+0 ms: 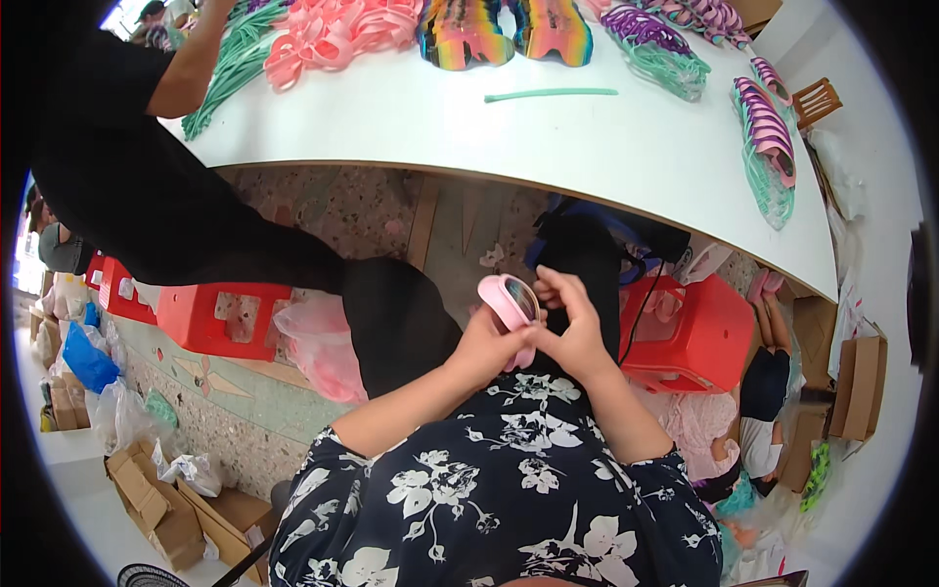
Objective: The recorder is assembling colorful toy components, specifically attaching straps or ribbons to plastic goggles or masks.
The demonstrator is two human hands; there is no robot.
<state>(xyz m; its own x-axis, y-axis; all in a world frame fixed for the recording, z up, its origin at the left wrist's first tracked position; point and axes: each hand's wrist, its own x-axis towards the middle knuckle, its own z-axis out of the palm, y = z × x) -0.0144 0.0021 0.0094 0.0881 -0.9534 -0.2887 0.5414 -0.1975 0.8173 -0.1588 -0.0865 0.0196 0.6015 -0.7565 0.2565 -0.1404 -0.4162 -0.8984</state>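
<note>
In front of my lap I hold a pair of pink goggles [509, 303] with a dark, shiny lens. The fingers of my left hand [486, 346] are wrapped round the pink frame from the left and below. On the other side, my right hand [575, 333] is closed at the lens edge, its thumb against the lower frame and its bent fingers raised beside the lens. Its fingertips are partly hidden. Beyond my hands, on the white table [411, 127], lie a heap of pink frames [337, 39] and rainbow-coloured lens pieces [468, 37].
Green straps [235, 73] and a loose green strip [551, 94] are on the table. Bundled goggles in clear bags [768, 147] lie at its right. Red stools [690, 333] flank me. A person in black [196, 225] sits close on my left. Cardboard boxes [161, 499] stand lower left.
</note>
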